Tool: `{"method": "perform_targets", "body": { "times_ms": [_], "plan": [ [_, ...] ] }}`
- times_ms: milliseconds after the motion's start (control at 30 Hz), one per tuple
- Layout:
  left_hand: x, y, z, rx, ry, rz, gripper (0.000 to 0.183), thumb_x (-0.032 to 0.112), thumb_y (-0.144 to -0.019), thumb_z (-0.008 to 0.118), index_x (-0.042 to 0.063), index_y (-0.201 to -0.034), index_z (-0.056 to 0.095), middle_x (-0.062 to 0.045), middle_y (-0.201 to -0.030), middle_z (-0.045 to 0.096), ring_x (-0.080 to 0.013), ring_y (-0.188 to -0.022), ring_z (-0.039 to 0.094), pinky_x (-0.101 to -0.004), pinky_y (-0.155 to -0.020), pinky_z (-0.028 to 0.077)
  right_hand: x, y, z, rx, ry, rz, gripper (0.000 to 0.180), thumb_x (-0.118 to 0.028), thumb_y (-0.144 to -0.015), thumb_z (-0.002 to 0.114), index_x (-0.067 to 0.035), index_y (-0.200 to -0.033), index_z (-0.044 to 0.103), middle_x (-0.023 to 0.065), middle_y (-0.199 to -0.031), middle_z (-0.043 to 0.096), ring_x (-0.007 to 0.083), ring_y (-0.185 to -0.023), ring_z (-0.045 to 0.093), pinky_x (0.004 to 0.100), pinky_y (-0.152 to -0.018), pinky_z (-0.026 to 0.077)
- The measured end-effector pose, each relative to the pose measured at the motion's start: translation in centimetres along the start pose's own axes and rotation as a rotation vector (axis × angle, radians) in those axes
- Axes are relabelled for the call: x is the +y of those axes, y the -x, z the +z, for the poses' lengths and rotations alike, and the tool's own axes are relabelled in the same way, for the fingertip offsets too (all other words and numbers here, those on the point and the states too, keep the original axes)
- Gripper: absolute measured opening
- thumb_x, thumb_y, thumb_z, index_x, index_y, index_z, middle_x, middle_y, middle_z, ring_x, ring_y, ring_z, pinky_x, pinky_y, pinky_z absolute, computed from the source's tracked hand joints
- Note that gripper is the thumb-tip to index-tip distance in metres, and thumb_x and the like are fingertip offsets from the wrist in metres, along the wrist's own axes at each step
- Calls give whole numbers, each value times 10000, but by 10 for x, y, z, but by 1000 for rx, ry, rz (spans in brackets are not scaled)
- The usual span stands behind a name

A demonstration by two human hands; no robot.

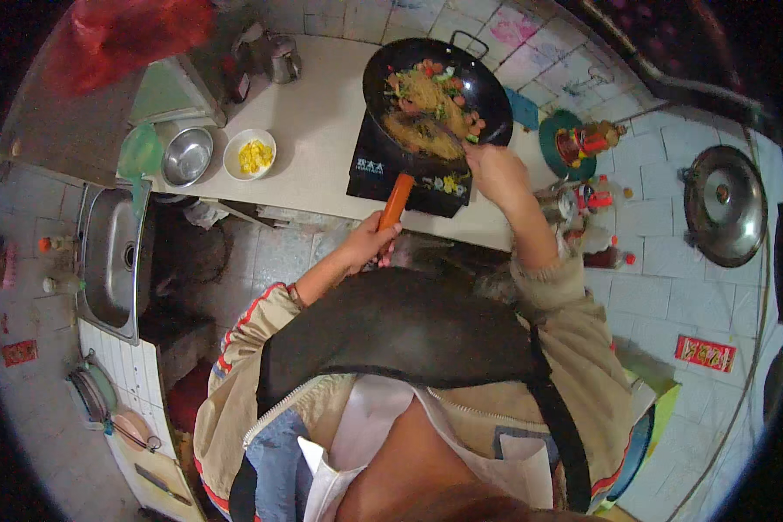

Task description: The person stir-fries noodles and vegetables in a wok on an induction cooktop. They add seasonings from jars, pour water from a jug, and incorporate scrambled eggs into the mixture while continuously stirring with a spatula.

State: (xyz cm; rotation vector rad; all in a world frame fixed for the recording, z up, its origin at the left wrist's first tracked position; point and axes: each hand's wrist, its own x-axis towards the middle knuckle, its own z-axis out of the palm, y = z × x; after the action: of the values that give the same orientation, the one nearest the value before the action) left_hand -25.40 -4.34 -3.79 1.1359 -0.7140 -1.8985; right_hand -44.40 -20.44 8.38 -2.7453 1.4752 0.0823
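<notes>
A black wok [483, 85] stands on a black induction cooker [372, 179] and holds noodles [430, 98] with sliced sausage and green vegetables. My left hand [372, 241] is closed round the wok's orange handle [397, 199]. At the wok's near right rim, my right hand [499, 173] grips a spatula or similar utensil, whose dark blade reaches into the noodles; its handle is mostly hidden by the fingers. Left of the cooker, a white bowl [230, 156] holds yellow pieces that look like cooked egg. Beside it are a metal bowl [188, 156] and a green plastic strainer or ladle [140, 153].
Several bottles [597, 196] and a green plate [564, 140] stand close to my right forearm. A metal pitcher [285, 60] is at the back of the counter. The steel sink [114, 261] lies at the left, with a knife [163, 484] on a board below it. A wok lid [724, 205] hangs on the right wall.
</notes>
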Motion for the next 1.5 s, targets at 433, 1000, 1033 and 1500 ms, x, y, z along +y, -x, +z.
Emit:
{"method": "perform_targets", "body": {
  "times_ms": [433, 1000, 1033, 1500],
  "plan": [
    [1, 1, 0, 8, -91, 18, 365, 339, -920, 526, 63, -1124, 402, -8, -640, 473, -101, -470, 497, -234, -407, 395, 58, -35, 24, 333, -129, -16, 260, -194, -888, 479, -87, -1069, 631, 176, -796, 634, 304, -693, 632, 397, -626, 489],
    [-6, 8, -44, 151, 81, -25, 461, 442, -904, 503, 80, -1188, 487, -72, -964, 580, -165, -910, 561, -313, -764, 445, 169, -44, 4, 194, 4, -73, 305, -261, -914, 448, -13, -999, 604, 162, -713, 576, 268, -568, 581, 409, -619, 456],
    [-13, 5, -67, 239, 109, 1, 459, 431, -895, 517, 86, -1196, 483, -86, -991, 586, -173, -910, 568, -319, -772, 459, 193, -44, 10, 92, 67, 6, 292, -278, -919, 444, -48, -946, 622, 124, -670, 556, 224, -510, 555, 399, -496, 437],
    [-59, -37, -327, 806, 613, 349, 230, 147, -815, 490, -22, -971, 499, -140, -832, 564, -262, -677, 583, -378, -622, 511, 79, -58, 18, -331, -1350, 576, 300, -248, -941, 455, -81, -1179, 526, 15, -600, 497, 72, -370, 355, 206, -316, 243]
  ]
}}
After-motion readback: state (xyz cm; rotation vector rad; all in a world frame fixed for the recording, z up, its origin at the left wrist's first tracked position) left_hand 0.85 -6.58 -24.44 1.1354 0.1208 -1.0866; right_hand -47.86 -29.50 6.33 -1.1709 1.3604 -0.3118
